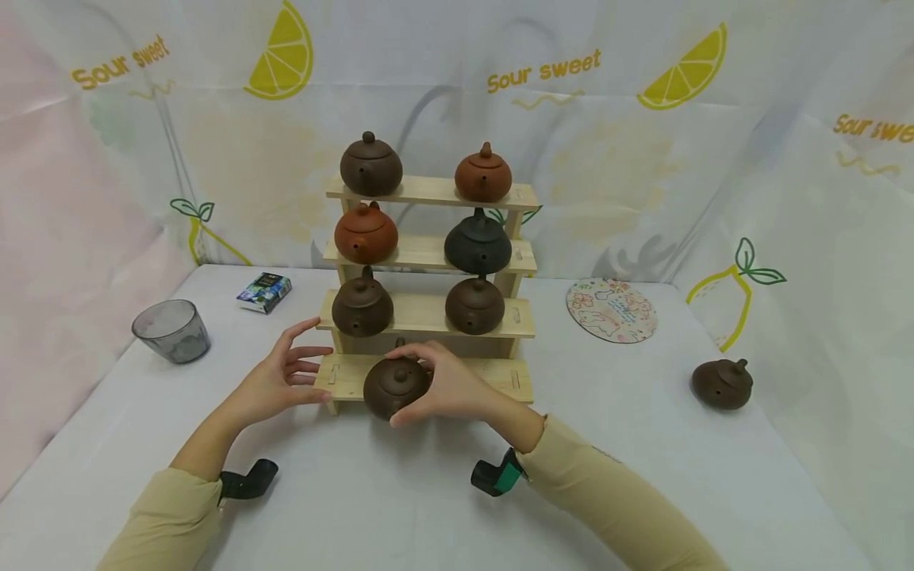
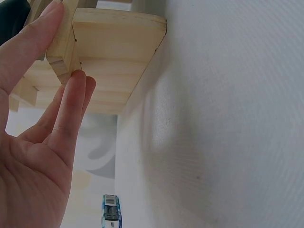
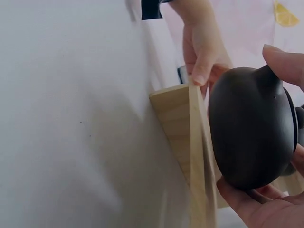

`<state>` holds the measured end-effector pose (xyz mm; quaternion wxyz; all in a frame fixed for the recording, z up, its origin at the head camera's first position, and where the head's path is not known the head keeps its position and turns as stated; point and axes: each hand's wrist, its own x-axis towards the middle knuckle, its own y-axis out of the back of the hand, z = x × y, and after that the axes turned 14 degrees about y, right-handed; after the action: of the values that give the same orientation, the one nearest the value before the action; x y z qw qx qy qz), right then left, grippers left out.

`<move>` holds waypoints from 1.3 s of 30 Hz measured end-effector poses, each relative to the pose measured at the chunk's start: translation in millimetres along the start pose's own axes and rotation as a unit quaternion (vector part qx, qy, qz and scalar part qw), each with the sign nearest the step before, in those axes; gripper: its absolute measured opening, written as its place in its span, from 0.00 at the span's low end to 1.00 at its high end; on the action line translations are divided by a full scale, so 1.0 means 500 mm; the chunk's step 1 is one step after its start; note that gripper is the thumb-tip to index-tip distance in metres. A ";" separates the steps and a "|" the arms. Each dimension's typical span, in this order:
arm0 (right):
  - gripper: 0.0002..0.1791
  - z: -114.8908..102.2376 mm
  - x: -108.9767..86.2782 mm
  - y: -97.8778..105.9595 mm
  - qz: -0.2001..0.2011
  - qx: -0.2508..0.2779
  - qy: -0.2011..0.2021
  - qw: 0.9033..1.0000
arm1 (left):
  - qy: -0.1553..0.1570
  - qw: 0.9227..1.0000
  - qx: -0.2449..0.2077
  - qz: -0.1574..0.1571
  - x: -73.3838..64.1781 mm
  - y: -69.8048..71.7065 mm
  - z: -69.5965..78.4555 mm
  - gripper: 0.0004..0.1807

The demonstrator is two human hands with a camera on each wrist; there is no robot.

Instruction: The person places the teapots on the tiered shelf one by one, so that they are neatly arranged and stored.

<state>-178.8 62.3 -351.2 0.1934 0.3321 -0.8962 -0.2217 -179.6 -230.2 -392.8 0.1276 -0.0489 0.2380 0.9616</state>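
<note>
My right hand (image 1: 450, 385) holds a dark brown teapot (image 1: 391, 388) at the bottom step of a wooden tiered shelf (image 1: 478, 369). In the right wrist view, the thumb lies on the spout of the teapot (image 3: 249, 128) and fingers reach round its other side. The pot is upright; whether its base touches the board I cannot tell. At the shelf's left end, my left hand (image 1: 274, 381) grips the bottom board (image 2: 64, 50), thumb on its front edge and fingertips behind. Two brown teapots, one at left (image 1: 362, 305) and one at right (image 1: 474, 304), stand one step higher.
Upper steps bear a red-brown teapot (image 1: 366, 234), a black teapot (image 1: 478, 243), a brown teapot (image 1: 371, 165) and an orange-brown teapot (image 1: 483, 174). Around the shelf lie a grey glass (image 1: 171, 331), a small box (image 1: 264, 293), a round mat (image 1: 612, 310) and another brown teapot (image 1: 722, 385).
</note>
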 end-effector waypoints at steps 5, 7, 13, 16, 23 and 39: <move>0.40 0.010 0.022 -0.018 0.007 -0.002 0.008 1.000 | 0.006 1.000 0.000 0.000 0.001 0.000 0.000 0.60; 0.40 0.012 0.028 -0.025 0.009 -0.001 0.017 1.000 | 0.006 1.000 0.000 -0.001 0.000 0.001 0.000 0.60; 0.40 0.013 0.046 -0.046 0.019 -0.005 0.033 0.999 | 0.001 1.000 -0.003 -0.002 0.000 0.001 0.000 0.60; 0.40 0.013 0.053 -0.054 0.027 -0.014 0.026 0.999 | -0.002 1.000 -0.006 -0.003 -0.001 0.001 0.000 0.60; 0.41 0.012 0.049 -0.051 0.020 -0.023 0.030 0.999 | -0.005 1.000 -0.010 -0.002 -0.002 0.001 -0.001 0.60; 0.38 0.019 0.048 -0.044 0.028 0.010 0.070 0.997 | -0.010 1.000 -0.012 -0.006 0.001 0.001 -0.004 0.60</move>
<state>-189.2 33.6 -365.8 0.2582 0.3232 -0.8917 -0.1836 -180.3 -231.4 -394.2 0.1351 -0.0425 0.2250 0.9640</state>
